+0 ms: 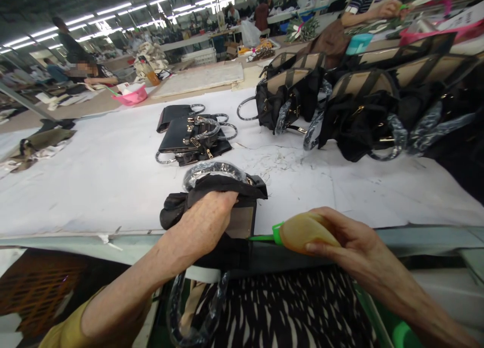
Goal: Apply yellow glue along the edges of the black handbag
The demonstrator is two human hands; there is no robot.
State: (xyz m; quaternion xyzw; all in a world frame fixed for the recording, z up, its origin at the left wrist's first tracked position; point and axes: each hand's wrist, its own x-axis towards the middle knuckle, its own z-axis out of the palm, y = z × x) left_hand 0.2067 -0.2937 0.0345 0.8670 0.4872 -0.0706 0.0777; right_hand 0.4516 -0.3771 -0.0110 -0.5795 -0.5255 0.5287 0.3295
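Note:
My left hand (206, 222) is closed over the top edge of a black handbag (223, 196) that stands open at the near edge of the white table (94, 176). The bag's plastic-wrapped handle arches behind my fingers. My right hand (340, 242) grips a soft yellowish squeeze bottle (304, 231) with a green nozzle. The nozzle tip points left at the bag's tan inner panel (242, 221). A second wrapped handle (196, 307) hangs below the table edge over my lap.
A small stack of finished black handbags (192, 133) lies mid-table. A long row of upright black and tan bags (359, 101) fills the right side. A pink basin (132, 96) sits far left. Other people work at tables behind.

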